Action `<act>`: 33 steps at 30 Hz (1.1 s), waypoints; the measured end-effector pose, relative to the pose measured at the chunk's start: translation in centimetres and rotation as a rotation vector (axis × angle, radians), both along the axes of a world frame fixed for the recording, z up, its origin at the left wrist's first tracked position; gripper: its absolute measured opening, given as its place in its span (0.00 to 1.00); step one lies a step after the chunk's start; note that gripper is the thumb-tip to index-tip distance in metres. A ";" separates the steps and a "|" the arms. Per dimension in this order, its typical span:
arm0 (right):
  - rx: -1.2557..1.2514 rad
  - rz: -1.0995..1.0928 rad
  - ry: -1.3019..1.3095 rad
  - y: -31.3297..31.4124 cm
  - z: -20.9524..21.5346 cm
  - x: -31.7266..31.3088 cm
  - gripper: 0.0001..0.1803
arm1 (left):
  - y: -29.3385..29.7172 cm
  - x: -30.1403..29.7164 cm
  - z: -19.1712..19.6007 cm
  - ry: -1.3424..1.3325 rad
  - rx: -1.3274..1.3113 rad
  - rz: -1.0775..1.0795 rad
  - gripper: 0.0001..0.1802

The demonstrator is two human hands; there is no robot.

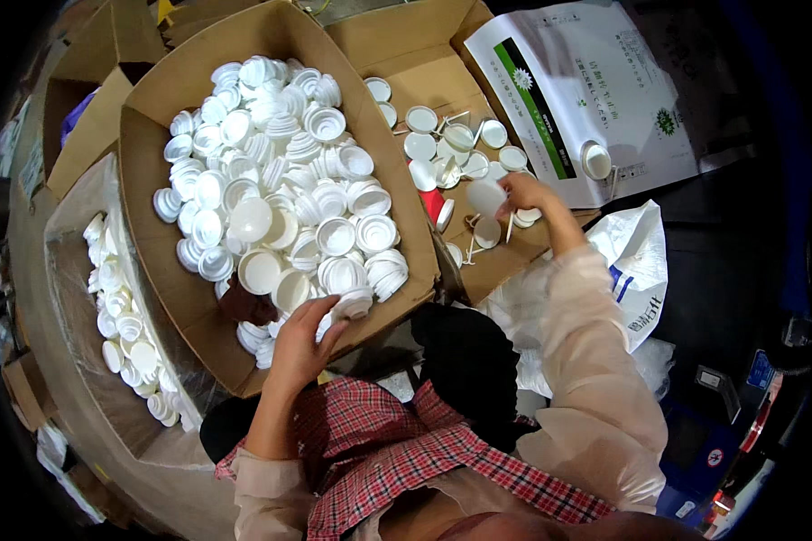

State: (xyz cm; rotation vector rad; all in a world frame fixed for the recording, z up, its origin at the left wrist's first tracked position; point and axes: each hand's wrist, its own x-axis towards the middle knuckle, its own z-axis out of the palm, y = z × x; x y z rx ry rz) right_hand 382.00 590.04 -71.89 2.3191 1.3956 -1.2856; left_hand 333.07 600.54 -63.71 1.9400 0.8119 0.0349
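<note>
A person looks down at boxes full of small white plastic caps. The left hand (299, 338) reaches into the near edge of a big cardboard box (158, 99) in the middle. Its fingers curl around a little stack of white caps (347, 305), gripping it. The big box is heaped with many more white caps (280, 180), some round side up and some open side up.

The right hand (525, 194) is farther away and to the right, over a second, flatter cardboard box (424, 54). Its fingers pinch one round white lid (485, 197) and hold it up flat. Below that hand lie a few more white lids (442, 149), spread out and not piled. Thin white sticks lie among them, and something small and red (431, 200) sits near the left side of this box.

On the far right, a white printed sheet with a green stripe (586, 90) lies partly over the flat box. One white cap (596, 160) rests on it. A white plastic bag (636, 261) sits just right of the right arm.

On the left, a clear plastic bag (122, 325) in another box holds more white caps. The person wears a pale coat over a red checked shirt (397, 451).
</note>
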 end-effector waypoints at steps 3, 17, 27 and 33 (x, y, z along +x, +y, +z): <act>0.380 -0.058 0.358 4.2 13.1 -8.0 0.20 | -0.3 0.7 0.7 -0.298 -0.033 0.114 0.33; 0.564 0.512 -0.251 -3.3 26.0 -15.4 0.09 | 1.9 -2.5 4.1 -0.475 -0.459 0.529 0.20; -0.075 0.308 -0.302 -1.4 3.7 -2.4 0.29 | 1.8 -3.3 -2.3 0.080 0.120 0.119 0.28; -0.141 -0.067 -0.329 -7.3 -20.2 -0.3 0.29 | 2.3 -2.7 -2.0 0.164 0.042 0.202 0.23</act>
